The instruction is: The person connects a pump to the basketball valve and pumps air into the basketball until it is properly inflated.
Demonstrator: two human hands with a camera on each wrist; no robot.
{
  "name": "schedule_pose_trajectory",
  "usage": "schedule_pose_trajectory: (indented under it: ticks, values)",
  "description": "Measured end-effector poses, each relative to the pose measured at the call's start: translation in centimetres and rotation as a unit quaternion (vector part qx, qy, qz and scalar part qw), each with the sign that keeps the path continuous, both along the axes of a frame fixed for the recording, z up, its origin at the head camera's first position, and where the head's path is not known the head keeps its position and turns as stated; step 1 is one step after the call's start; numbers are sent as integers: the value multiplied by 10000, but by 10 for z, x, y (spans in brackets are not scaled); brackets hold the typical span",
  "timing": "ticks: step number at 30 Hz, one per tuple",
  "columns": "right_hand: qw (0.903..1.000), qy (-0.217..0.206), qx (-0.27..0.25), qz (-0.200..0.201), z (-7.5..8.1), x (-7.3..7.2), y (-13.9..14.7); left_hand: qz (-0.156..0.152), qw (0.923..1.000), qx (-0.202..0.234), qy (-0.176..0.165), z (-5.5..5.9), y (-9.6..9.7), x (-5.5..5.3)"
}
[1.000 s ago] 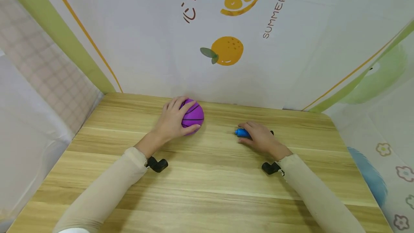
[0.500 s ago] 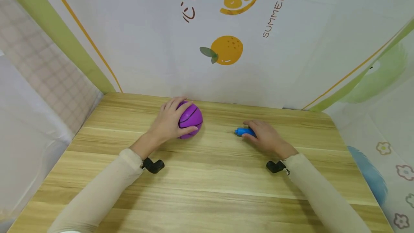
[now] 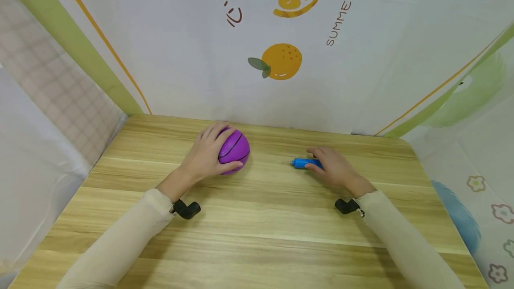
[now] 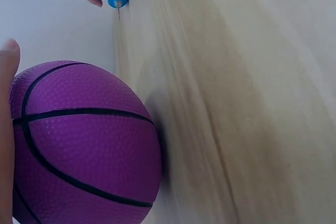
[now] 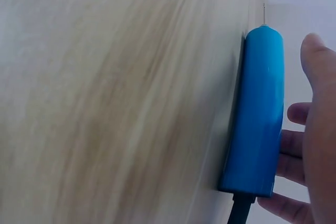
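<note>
A small purple basketball (image 3: pixel 236 148) with black seams rests on the wooden table near the back. My left hand (image 3: pixel 202 157) holds it from its left side, fingers curved over the far side and thumb along the near side. To the right lies a blue ball pump (image 3: pixel 304 163) with a thin needle pointing left. Around its right end is my right hand (image 3: pixel 335 168), thumb and fingers spread apart. In the right wrist view the thumb (image 5: pixel 320 66) stands clear of the pump (image 5: pixel 257 114), with several fingers behind it. A black rod shows at the pump's end.
The wooden table (image 3: pixel 257 226) reaches a white printed cloth (image 3: pixel 192 57) standing along its back edge. Cloth also hangs at both sides. A black camera mount (image 3: pixel 186 208) sits at the left wrist, another camera mount (image 3: pixel 346 206) at the right.
My left hand has shifted left and nearer, and the basketball has turned and moved slightly the same way. My right hand has drawn back to the right, uncovering more of the pump, which stays put.
</note>
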State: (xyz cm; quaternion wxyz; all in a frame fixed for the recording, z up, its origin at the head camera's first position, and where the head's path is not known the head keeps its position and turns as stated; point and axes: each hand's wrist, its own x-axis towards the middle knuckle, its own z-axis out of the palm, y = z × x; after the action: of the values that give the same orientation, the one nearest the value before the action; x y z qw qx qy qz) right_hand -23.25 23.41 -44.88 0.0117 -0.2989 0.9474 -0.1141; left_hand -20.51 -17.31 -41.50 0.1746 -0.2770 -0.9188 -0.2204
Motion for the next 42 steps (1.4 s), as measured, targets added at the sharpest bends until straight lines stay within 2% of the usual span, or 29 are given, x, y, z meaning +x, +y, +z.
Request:
schedule_pose_trajectory:
  ticks: [21, 35, 42]
  values:
    - [9998, 182, -64, -106, 13, 5, 24, 47, 9999, 21, -136, -4, -13, 20]
    - [9994, 270, -112, -191, 15, 7, 38, 6, 9990, 276, -358, -14, -26, 37]
    - [9990, 255, -235, -298, 16, 8, 49, -59, 9987, 407, -301, -17, -35, 48]
